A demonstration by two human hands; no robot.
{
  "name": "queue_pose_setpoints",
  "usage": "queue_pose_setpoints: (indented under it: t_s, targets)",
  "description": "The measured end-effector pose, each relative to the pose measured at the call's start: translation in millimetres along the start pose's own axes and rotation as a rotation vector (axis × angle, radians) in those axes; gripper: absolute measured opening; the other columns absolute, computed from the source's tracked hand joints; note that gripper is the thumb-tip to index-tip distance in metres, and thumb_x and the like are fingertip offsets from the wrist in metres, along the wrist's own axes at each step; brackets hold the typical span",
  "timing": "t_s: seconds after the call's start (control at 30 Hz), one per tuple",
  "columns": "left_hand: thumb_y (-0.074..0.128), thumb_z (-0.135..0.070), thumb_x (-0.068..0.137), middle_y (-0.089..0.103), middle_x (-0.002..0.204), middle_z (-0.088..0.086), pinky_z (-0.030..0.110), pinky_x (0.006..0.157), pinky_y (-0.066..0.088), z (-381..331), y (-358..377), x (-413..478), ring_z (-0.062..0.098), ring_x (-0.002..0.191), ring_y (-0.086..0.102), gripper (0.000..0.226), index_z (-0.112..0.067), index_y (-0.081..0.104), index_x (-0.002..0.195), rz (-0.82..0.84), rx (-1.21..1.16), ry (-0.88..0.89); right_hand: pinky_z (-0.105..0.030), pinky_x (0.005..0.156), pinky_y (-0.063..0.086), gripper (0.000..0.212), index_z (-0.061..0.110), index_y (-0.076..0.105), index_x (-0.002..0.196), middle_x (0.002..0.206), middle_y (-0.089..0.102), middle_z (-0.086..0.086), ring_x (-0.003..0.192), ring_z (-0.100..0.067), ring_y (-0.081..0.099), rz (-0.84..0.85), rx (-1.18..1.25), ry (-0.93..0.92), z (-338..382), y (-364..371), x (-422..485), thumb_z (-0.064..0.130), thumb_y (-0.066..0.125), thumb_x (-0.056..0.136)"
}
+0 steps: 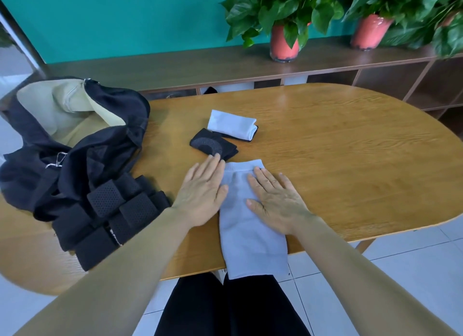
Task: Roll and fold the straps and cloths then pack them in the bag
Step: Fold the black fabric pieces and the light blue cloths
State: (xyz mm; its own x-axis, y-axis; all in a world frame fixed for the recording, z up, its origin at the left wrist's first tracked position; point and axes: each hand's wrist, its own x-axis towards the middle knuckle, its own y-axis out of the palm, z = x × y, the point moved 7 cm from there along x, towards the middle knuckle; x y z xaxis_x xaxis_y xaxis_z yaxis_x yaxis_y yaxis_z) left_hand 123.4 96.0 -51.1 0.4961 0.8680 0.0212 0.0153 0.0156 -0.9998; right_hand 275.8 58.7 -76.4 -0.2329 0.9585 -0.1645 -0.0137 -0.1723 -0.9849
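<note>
While white cloth (251, 243) overhangs table (350, 160) edge | left hand (201, 192), right hand (275, 201) flat, fingers straight, on it

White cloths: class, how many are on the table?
2. A flat white cloth under the right hand overhangs the table's near edge; a folded white cloth sits farther back beside a black cloth. The bag may hide more.

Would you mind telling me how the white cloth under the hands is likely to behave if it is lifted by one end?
Probably floppy: the white cloth bends over the table edge and hangs down. Likely light, since it lies thin and flat under the right hand. It might slide off when released, as its near end overhangs.
</note>
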Motion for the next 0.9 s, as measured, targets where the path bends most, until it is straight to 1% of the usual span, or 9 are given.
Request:
queue_pose_setpoints:
  t_s: [0.17,0.27,0.37,0.47,0.57,0.63,0.7,0.77,0.9]
  targets:
    - [0.012,-0.034,0.101,-0.019,0.158,0.002,0.04,0.118,-0.01,26.2,1.8,21.9,0.014,0.145,-0.019,0.059,-0.012,-0.011,0.152,0.146,0.09,-0.111,-0.04,0.117,-0.013,0.074,0.028,-0.018,0.147,0.155,-0.024,0.008,0.14,-0.004,-0.025,-0.01,0.019,-0.036,-4.1,-3.1,-7.5,0.064,-0.008,0.083]
    - [0.013,-0.032,0.1,-0.008,0.161,0.0,0.043,0.118,-0.007,27.0,6.5,33.7,0.012,0.147,-0.006,0.058,-0.015,-0.004,0.153,0.206,0.087,-0.104,-0.038,0.116,-0.016,0.073,0.029,-0.017,0.147,0.155,-0.024,0.01,0.14,-0.002,-0.026,-0.021,0.025,-0.064,-6.9,-5.0,-12.0,0.063,-0.008,0.083]
    - [0.021,-0.031,0.099,0.021,0.155,-0.005,0.042,0.114,0.005,12.2,-0.4,44.7,0.012,0.14,0.02,0.053,-0.023,0.019,0.151,0.087,0.08,-0.058,-0.037,0.115,-0.016,0.067,0.03,-0.016,0.147,0.154,-0.024,0.01,0.139,-0.002,-0.027,-0.029,0.033,-0.078,-8.5,-5.8,-14.2,0.061,-0.001,0.09]
    - [0.033,-0.029,0.094,0.037,0.135,-0.01,0.037,0.105,0.011,-2.4,-15.3,54.8,0.012,0.128,0.029,0.045,-0.028,0.04,0.139,-0.139,0.036,-0.032,-0.037,0.114,-0.017,0.065,0.031,-0.016,0.148,0.153,-0.027,0.011,0.138,-0.001,-0.029,-0.033,0.042,-0.081,-8.8,-4.4,-14.8,0.059,0.006,0.094]
    - [0.036,-0.026,0.092,0.026,0.152,-0.004,0.038,0.11,0.007,11.6,-22.0,69.5,0.014,0.141,0.016,0.052,-0.024,0.032,0.143,-0.191,-0.068,-0.157,-0.038,0.115,-0.016,0.065,0.031,-0.017,0.148,0.153,-0.027,0.011,0.137,0.0,-0.03,-0.037,0.064,-0.086,-9.8,-3.6,-14.9,0.059,0.006,0.094]
    - [0.029,-0.029,0.095,0.006,0.161,-0.003,0.045,0.115,-0.002,24.3,-14.5,79.5,0.016,0.147,0.0,0.06,-0.021,0.012,0.152,-0.072,-0.071,-0.22,-0.038,0.115,-0.015,0.065,0.031,-0.017,0.148,0.153,-0.028,0.012,0.137,0.0,-0.031,-0.038,0.065,-0.089,-10.4,-3.1,-14.2,0.06,0.006,0.094]
    - [0.022,-0.031,0.096,-0.002,0.161,-0.003,0.049,0.116,-0.007,28.7,-2.8,84.3,0.017,0.148,-0.005,0.062,-0.022,0.001,0.153,0.072,-0.058,-0.217,-0.038,0.115,-0.014,0.065,0.031,-0.017,0.147,0.153,-0.028,0.012,0.136,0.0,-0.031,-0.046,0.069,-0.092,-10.5,-2.8,-12.8,0.06,0.005,0.094]
    - [0.021,-0.033,0.096,0.0,0.161,-0.004,0.05,0.117,-0.007,23.1,2.7,84.1,0.016,0.148,-0.003,0.06,-0.026,0.002,0.153,0.123,-0.044,-0.182,-0.038,0.115,-0.014,0.065,0.032,-0.017,0.148,0.153,-0.028,0.012,0.136,0.001,-0.031,-0.054,0.08,-0.093,-10.8,-2.6,-10.6,0.06,0.005,0.093]
    - [0.024,-0.037,0.095,0.011,0.159,-0.005,0.053,0.115,-0.004,0.6,0.3,86.1,0.015,0.145,0.008,0.057,-0.031,0.012,0.151,0.057,0.025,-0.099,-0.037,0.115,-0.015,0.066,0.032,-0.017,0.148,0.152,-0.028,0.013,0.136,0.0,-0.032,-0.038,0.074,-0.089,-11.3,-2.8,-5.0,0.06,0.004,0.092]
